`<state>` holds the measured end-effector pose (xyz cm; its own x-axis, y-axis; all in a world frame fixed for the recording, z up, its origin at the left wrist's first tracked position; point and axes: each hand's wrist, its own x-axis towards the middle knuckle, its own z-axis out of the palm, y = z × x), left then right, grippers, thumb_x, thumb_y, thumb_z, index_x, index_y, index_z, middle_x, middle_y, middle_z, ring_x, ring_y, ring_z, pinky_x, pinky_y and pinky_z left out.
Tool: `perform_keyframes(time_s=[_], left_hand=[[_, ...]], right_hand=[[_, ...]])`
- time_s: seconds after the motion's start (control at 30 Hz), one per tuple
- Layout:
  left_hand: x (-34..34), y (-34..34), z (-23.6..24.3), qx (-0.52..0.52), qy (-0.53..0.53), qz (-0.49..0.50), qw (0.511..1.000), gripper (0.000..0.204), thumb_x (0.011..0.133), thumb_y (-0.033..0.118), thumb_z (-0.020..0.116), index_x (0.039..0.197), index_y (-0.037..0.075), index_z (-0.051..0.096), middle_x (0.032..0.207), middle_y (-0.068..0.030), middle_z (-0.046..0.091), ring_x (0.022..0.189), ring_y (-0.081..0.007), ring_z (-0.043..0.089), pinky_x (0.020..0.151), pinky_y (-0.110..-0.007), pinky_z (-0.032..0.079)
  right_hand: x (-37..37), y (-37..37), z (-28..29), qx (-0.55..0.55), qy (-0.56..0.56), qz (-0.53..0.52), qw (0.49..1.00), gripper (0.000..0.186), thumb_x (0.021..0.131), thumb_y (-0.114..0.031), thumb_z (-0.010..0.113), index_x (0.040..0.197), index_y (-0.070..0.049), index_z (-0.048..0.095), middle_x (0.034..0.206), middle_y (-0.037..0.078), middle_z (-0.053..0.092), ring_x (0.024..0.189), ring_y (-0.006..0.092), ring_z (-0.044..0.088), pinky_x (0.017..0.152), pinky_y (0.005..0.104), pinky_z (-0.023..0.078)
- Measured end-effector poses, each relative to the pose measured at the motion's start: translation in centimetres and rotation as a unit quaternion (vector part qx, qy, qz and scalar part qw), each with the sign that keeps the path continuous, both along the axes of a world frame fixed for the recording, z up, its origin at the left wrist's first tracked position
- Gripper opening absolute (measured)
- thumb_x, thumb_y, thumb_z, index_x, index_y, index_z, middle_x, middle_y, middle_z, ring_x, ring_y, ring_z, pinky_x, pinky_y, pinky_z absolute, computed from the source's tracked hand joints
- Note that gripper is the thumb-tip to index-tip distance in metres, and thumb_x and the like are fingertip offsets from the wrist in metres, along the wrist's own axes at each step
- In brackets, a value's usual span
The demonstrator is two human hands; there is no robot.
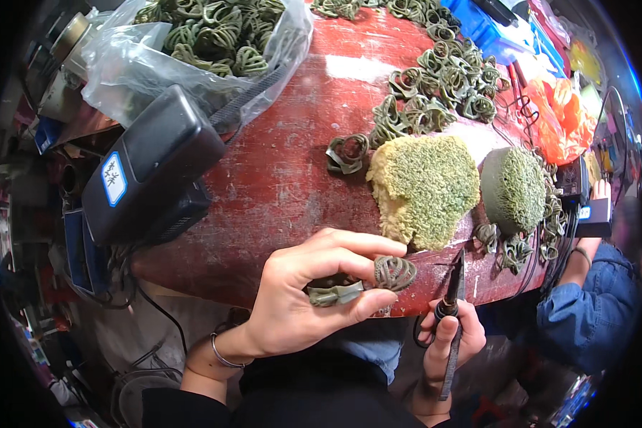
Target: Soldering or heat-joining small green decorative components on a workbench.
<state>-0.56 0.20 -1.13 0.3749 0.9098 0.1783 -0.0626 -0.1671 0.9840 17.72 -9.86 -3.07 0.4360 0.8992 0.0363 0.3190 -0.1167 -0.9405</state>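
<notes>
My left hand (299,285) is closed, pinching a small ribbed dark-green openwork piece (394,273) between thumb and fingers. Another green piece (335,294) rests against its curled fingers and palm. My right hand (453,342) grips a dark pen-shaped tool (450,296) with a narrow tip pointing away from me. A flat metal strip (449,374) runs along the same hand; whether it is a separate tool I cannot tell. Just beyond both hands lies a rough yellow-green sponge-like block (428,185) on the worn red table (285,185).
Many similar green pieces (442,78) cover the table's far right, and more fill a clear plastic bag (143,71). A round green-topped block (517,189), an orange bag (560,118) and a black device (153,164) stand around. Another person's arm (578,267) is at right.
</notes>
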Motion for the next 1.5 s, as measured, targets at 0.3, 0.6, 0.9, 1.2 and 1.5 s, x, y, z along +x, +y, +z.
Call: perform_keyframes(time_s=[0.3,0.6,0.9,1.2,1.5], left_hand=[[0.4,-0.6,-0.3,-0.035,0.004,-0.002,0.999,0.026,0.065,0.003,0.076,0.086,0.000,0.060,0.099,-0.0129,0.061,0.091,-0.0184,0.060,0.077,-0.029,0.048],[0.7,-1.3,-1.1,-0.151,-0.122,0.012,0.981,0.041,0.068,0.000,0.074,0.101,-0.001,0.049,0.103,-0.0121,0.058,0.094,-0.0139,0.056,0.083,-0.027,0.047],[0.5,-1.2,-0.9,-0.170,-0.060,0.015,0.983,0.053,0.066,0.007,0.076,0.107,-0.005,0.045,0.102,-0.0195,0.059,0.096,-0.0230,0.059,0.085,-0.033,0.048],[0.9,-0.8,0.1,-0.237,-0.106,-0.048,0.964,0.045,0.072,-0.004,0.067,0.114,-0.003,0.052,0.108,-0.0121,0.059,0.100,-0.0127,0.055,0.086,-0.027,0.044],[1.2,-1.0,0.1,-0.327,-0.143,-0.099,0.929,0.041,0.076,-0.009,0.055,0.116,-0.001,0.053,0.095,-0.0070,0.055,0.082,-0.0126,0.057,0.068,-0.024,0.051]], right_hand=[[1.1,-0.3,-0.5,0.023,-0.173,-0.070,0.982,0.040,0.079,-0.034,0.064,0.082,0.004,0.055,0.065,0.006,0.053,0.057,0.0144,0.050,0.054,0.0242,0.039],[1.4,0.5,0.2,-0.007,-0.264,-0.058,0.963,0.035,0.073,-0.026,0.072,0.084,0.003,0.054,0.068,0.009,0.053,0.060,0.0202,0.050,0.057,0.0277,0.041],[0.1,0.2,0.7,-0.004,-0.079,-0.062,0.995,0.046,0.084,-0.042,0.056,0.087,0.004,0.052,0.059,0.004,0.054,0.049,0.0092,0.051,0.048,0.0195,0.041],[-0.4,0.9,1.7,-0.022,-0.020,0.058,0.998,0.044,0.076,-0.032,0.069,0.098,0.004,0.056,0.076,0.009,0.063,0.064,0.0143,0.062,0.060,0.0235,0.048],[-1.0,3.3,3.4,0.005,0.057,0.169,0.984,0.035,0.077,-0.002,0.066,0.107,0.006,0.052,0.085,0.014,0.065,0.078,0.0152,0.064,0.068,0.0250,0.050]])
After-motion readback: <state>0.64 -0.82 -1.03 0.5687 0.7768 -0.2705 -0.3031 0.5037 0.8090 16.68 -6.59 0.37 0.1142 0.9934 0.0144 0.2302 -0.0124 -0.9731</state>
